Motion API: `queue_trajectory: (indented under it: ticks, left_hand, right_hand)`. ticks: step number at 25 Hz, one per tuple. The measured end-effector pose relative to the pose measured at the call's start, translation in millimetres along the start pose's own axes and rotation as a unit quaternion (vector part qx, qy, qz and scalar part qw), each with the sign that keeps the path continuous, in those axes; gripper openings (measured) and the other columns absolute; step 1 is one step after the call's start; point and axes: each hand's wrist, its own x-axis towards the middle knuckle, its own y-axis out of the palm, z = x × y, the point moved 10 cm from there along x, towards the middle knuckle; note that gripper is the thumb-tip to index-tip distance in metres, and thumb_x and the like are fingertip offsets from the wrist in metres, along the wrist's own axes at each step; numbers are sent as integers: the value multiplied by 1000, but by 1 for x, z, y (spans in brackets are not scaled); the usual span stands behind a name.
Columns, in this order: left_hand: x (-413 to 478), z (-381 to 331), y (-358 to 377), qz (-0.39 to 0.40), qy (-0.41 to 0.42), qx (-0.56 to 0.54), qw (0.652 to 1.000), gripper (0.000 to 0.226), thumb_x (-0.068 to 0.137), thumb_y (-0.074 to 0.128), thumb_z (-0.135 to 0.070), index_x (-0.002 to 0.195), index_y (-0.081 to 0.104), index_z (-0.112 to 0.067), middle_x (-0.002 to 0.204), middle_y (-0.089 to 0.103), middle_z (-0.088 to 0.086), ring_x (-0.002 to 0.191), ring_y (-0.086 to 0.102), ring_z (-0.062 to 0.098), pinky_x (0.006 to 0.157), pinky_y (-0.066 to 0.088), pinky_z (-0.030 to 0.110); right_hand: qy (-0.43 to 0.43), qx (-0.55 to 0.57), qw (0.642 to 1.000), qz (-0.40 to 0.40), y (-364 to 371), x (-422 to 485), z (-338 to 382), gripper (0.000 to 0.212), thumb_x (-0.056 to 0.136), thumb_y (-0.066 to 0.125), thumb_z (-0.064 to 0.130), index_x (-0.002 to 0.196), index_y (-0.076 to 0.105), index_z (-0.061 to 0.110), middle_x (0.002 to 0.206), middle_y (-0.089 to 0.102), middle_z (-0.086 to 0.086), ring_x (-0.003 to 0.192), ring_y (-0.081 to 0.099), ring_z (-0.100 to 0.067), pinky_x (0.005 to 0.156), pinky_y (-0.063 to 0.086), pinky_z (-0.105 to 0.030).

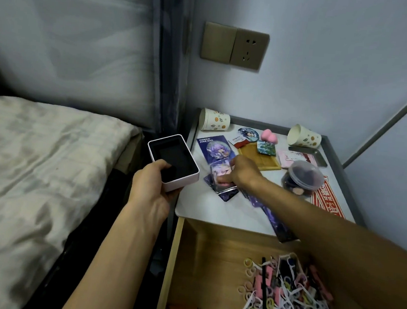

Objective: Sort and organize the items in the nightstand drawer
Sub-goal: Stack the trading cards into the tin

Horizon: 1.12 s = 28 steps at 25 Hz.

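Looks like gathering step: left hand point(154, 184) gripping empty white box point(174, 161) just off desk point(208, 203) edge, right hand point(241, 173) pinching card stack point(221, 180) on desk. Drawer point(208, 264) sitting open below, hair ties point(283, 299) jumbled inside. Next, guessing: lifting cards cleanly, dropping into box.

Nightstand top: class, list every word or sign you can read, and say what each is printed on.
"HONKAI STAR RAIL": blue rectangular picture card.
White characters on red paper banner: too blurred to read.
Print on small red-and-white card: too small.
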Motion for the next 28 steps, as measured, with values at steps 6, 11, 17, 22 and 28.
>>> queue_trajectory:
  ticks: [6, 11, 17, 22, 28]
  left_hand:
    - [-3, -3, 3, 2, 0, -6, 1000, 21, 89, 48, 0, 107, 59, -5, 83, 62, 13, 69, 61, 25, 44, 56, 30]
    - [-7, -1, 3, 0, -2, 3, 1000, 14, 90, 49, -1, 98, 59, -8, 85, 62, 12, 71, 61, 25, 56, 56, 34]
    - [-6, 13, -1, -8, -11, 48, 999, 16, 91, 54, -6, 105, 61, -9, 98, 66, 14, 84, 64, 28, 59, 54, 34]
    - [-22, 21, 20, 48, 25, 100, 994, 13, 98, 55, -20, 94, 63, -11, 88, 71, 10, 76, 68, 24, 71, 55, 36]
    - [-47, 96, 50, 151, -21, 229, 961, 21, 95, 60, -29, 101, 65, -9, 84, 75, 6, 67, 70, 17, 58, 54, 26]
  right_hand:
    - [83, -127, 988, -20, 11, 19, 3, 94, 69, 71, 72, 135, 46, 9, 133, 52, -10, 120, 54, -29, 91, 48, -35]
    - [122, -125, 984, -43, 15, 24, 8, 90, 68, 77, 66, 131, 49, 9, 131, 53, -9, 120, 51, -29, 84, 45, -32]
    - [93, 46, 992, -76, 3, 14, 1, 37, 85, 76, 24, 112, 59, 4, 107, 67, -14, 95, 65, -29, 68, 46, -33]
    - [-27, 301, 947, -106, -51, -61, -31, 7, 88, 71, 15, 93, 66, 17, 86, 72, -2, 79, 70, -19, 74, 58, -39]
    - [-39, 486, 872, -38, -53, -134, -81, 11, 93, 62, 10, 100, 69, 4, 87, 75, -9, 80, 71, -27, 72, 56, -38]
